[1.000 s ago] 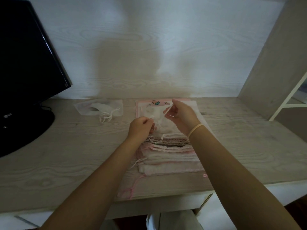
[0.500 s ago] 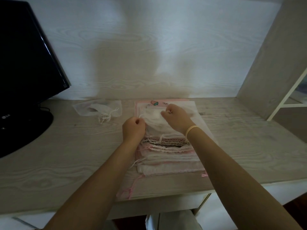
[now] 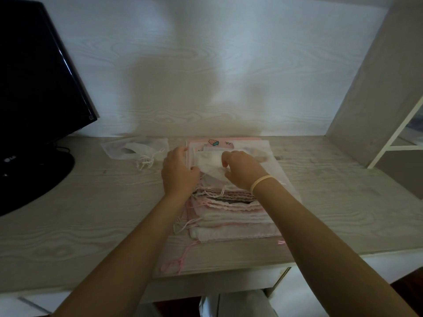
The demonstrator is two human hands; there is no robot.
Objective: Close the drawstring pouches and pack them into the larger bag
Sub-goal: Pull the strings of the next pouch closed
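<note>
Both hands, left (image 3: 179,173) and right (image 3: 242,170), pinched the sheer white fabric pouch (image 3: 209,162) between them, probably flattening it onto the stacked pouches (image 3: 231,216) underneath.

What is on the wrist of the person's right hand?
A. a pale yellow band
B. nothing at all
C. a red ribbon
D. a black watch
A: a pale yellow band circles the wrist just behind the right hand, which rests over the stack of pouches.

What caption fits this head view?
Both hands, left hand and right hand, handle a sheer white pouch atop stacked pink-trimmed pouches.
</note>
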